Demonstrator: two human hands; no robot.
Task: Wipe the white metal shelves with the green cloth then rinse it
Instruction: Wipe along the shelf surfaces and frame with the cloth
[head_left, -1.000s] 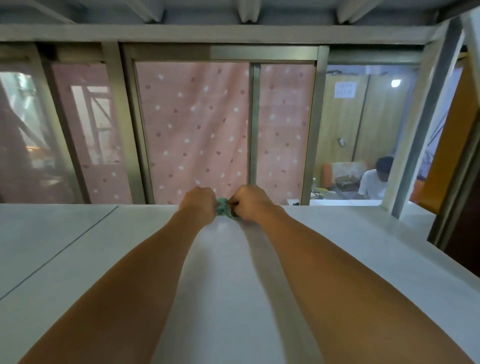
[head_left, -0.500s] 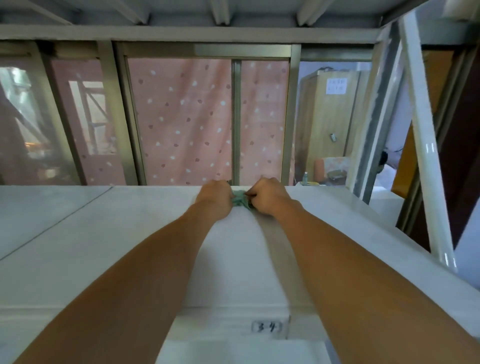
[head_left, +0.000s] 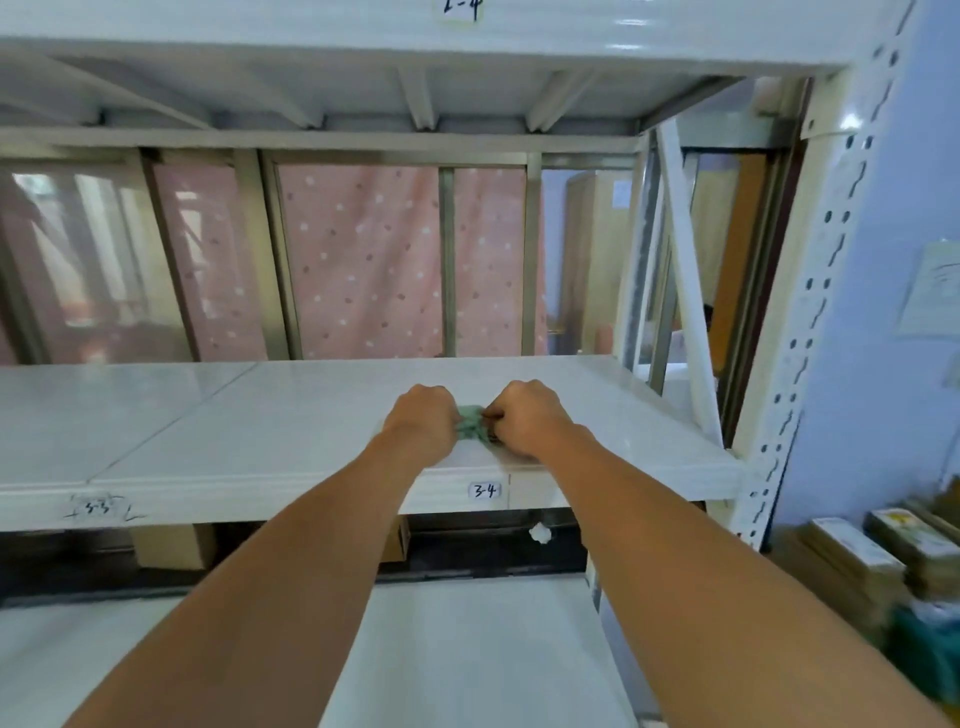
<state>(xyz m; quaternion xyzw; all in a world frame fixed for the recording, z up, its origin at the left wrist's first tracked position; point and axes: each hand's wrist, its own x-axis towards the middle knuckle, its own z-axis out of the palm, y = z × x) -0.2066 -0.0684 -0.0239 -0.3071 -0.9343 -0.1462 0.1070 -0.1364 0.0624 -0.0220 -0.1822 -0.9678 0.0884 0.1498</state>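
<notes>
Dragged cloth (head_left: 470, 425) to shelf (head_left: 260, 415) front; L hand (head_left: 421, 422), R hand (head_left: 531, 415) clench it.

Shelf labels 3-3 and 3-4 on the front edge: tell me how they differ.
The 3-4 label reads sharply; the 3-3 label is blurred, with stray dark marks beside it. The 3-4 label sits just below the left hand and right hand, which grip the green cloth; the 3-3 label lies far to their left. Both are small handwritten tags on the same white shelf's front edge.
</notes>
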